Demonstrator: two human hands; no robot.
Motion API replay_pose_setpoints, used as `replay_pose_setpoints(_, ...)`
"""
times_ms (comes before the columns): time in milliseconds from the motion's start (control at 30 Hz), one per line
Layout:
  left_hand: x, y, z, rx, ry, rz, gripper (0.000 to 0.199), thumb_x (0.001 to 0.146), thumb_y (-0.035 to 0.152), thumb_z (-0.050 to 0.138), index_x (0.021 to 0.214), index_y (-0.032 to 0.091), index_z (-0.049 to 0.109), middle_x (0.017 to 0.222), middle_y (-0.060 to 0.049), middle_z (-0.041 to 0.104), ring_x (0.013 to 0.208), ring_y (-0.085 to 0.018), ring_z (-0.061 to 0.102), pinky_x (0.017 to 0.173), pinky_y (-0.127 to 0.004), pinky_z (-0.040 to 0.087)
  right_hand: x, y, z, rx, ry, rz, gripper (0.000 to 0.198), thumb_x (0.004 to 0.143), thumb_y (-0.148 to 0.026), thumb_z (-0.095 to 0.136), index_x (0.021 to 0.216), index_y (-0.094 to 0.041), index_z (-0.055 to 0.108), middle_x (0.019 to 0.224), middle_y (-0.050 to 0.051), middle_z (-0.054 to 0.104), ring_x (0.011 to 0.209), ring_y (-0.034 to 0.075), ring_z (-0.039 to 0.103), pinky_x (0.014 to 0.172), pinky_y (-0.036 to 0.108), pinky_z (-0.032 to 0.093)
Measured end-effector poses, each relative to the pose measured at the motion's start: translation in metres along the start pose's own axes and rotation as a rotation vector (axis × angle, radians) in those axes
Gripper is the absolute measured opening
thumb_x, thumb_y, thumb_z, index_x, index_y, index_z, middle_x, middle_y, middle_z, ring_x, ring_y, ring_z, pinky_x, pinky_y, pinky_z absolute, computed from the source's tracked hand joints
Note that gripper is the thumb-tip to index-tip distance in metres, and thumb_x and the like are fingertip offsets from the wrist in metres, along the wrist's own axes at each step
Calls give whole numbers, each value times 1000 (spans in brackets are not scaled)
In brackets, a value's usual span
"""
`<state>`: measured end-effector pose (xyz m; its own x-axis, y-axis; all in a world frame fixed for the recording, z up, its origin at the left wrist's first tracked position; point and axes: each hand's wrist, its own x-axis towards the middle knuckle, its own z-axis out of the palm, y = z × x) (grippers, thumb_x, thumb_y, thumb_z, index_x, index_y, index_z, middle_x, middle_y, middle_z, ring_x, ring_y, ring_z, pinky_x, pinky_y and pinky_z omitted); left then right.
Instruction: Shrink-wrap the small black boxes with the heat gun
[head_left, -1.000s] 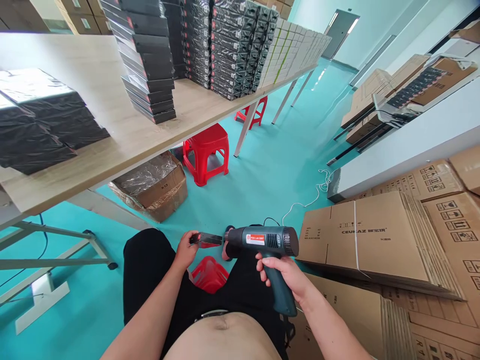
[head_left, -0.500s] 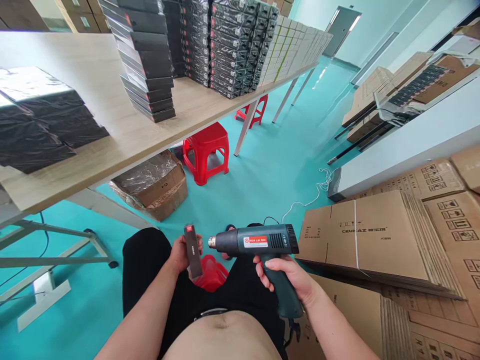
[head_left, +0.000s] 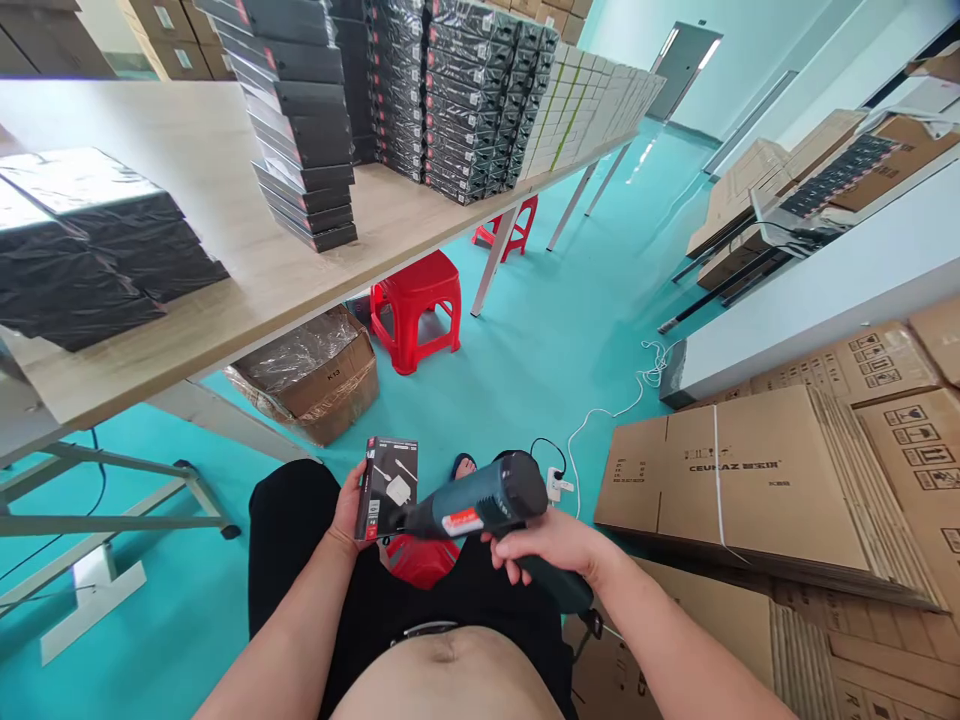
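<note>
My left hand grips a thin black retail box by its left edge. The box's broad face is turned up and shows a white charger with cables. Wrapped round the handle of a dark green heat gun is my right hand. The gun tilts down to the left, and its nozzle end lies over the lower right part of the box; whether it touches I cannot tell. Beneath the box, part of a red plastic stool shows between my legs.
A long wooden table on the left carries stacks of black boxes and white boxes. Under it are an open carton and a red stool. Bundled flat cartons stand at right, near a power strip and white cord.
The box in my left hand has turned from its narrow side to its printed face. The heat gun has swung left and tilted, bringing its nozzle over the box.
</note>
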<state>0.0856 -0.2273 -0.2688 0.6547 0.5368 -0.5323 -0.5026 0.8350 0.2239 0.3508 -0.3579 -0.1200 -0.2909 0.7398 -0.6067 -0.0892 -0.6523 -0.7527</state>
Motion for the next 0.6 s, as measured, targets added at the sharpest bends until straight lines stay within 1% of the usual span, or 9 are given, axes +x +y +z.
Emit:
replay_pose_setpoints(67,1,-1,2,11,32,-21,47,80,48,53,107,11,62,96,-14,70,96,-31,64,86,-45,49,4,-4,-2,41,126,-52,26,71,-27,66,92,-13,67,72,5,68,56,14,61,49,24,46)
replay_pose_setpoints(100,2,-2,2,19,40,-42,47,80,48,53,107,11,62,95,-14,70,95,-31,64,85,-45,49,7,-7,0,65,165,-80,27,73,-29,63,95,-14,66,76,4,68,59,13,61,50,23,47)
replay_pose_setpoints(167,4,-3,2,45,48,-81,48,80,48,52,107,10,62,94,-15,70,95,-32,65,84,-46,50,15,-15,8,112,180,-124,29,75,-32,61,99,-16,64,82,5,68,63,14,62,54,24,48)
replay_pose_setpoints(233,5,-3,1,79,74,-97,48,80,47,52,109,10,61,94,-15,70,94,-32,65,81,-45,51,24,-22,17,157,160,-150,30,73,-32,64,97,-15,65,83,7,68,64,15,63,55,26,49)
replay_pose_setpoints(333,4,-2,0,100,114,-86,48,80,47,53,110,11,61,91,-14,70,91,-32,66,79,-45,52,33,-28,20,180,227,-168,25,71,-30,67,90,-14,66,74,6,68,60,15,62,52,26,49)
replay_pose_setpoints(433,0,-1,-1,85,123,-77,49,79,48,53,108,10,62,89,-15,71,89,-33,66,78,-45,52,33,-25,10,171,301,-155,19,71,-28,66,84,-14,66,66,3,66,54,13,60,48,23,47)
replay_pose_setpoints(500,-1,-2,0,83,133,-77,48,79,48,53,106,9,62,89,-16,71,88,-33,67,78,-46,52,29,-22,7,169,288,-133,20,70,-27,67,84,-13,65,67,4,67,53,13,60,46,23,46)
replay_pose_setpoints(600,0,-3,3,88,127,-74,45,80,45,53,105,9,62,91,-16,70,88,-32,67,79,-45,52,24,-19,16,203,224,-121,26,70,-29,66,90,-12,65,74,7,68,56,15,62,48,25,48)
